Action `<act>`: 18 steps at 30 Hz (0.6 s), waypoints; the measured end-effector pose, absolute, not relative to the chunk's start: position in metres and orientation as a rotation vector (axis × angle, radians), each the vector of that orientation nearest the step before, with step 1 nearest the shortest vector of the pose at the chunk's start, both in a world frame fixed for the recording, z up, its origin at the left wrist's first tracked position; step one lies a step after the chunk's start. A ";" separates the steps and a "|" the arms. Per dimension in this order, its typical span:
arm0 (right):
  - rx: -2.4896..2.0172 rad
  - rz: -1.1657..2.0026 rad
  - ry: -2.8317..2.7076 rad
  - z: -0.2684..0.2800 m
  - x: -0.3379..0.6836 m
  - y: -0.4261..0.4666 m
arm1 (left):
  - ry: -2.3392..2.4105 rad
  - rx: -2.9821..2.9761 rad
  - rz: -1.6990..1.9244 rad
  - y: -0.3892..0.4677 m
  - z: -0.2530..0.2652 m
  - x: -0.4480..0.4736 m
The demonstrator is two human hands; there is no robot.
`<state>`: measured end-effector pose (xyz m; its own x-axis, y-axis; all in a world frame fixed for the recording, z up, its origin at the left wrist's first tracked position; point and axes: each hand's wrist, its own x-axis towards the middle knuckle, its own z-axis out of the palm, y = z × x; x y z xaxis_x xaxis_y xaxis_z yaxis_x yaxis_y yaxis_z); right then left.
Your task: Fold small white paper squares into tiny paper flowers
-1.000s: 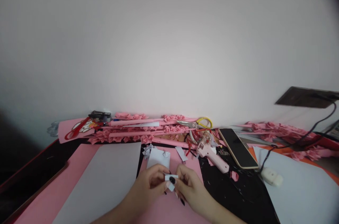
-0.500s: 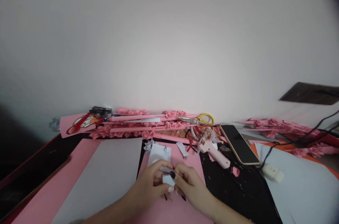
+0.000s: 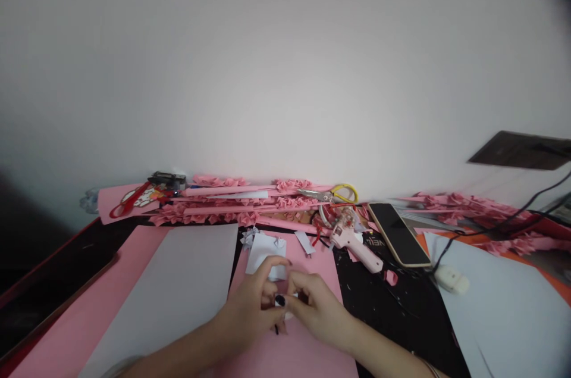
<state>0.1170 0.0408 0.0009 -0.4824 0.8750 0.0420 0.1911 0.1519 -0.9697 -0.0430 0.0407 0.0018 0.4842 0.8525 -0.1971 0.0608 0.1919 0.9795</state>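
A small white piece of paper (image 3: 295,295) sits between my two hands, mostly hidden behind the fingers. My left hand (image 3: 245,309) grips it low down with the thumb, while the index finger arches away above it. From the other side my right hand (image 3: 319,309) pinches the same piece, its dark-nailed thumb pressed on it. Just beyond the fingers lie a white paper sheet (image 3: 263,253) and small folded white paper stars (image 3: 248,238). All these rest over a pink sheet (image 3: 307,354).
A pink glue gun (image 3: 361,250), a phone (image 3: 399,235) and yellow-handled scissors (image 3: 330,194) lie behind on the right. Pink paper flower stems (image 3: 232,211) line the wall. Large white sheets (image 3: 178,283) flank both sides. A white adapter (image 3: 451,278) and dark cables (image 3: 446,253) are at right.
My hands have drawn closer together, and less of the held white paper shows between them. The left index finger has lifted away from it. The whole view has shifted slightly.
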 end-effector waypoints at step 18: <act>-1.140 1.020 -1.632 0.005 0.122 0.045 | 1.021 1.131 0.717 0.050 0.009 -0.050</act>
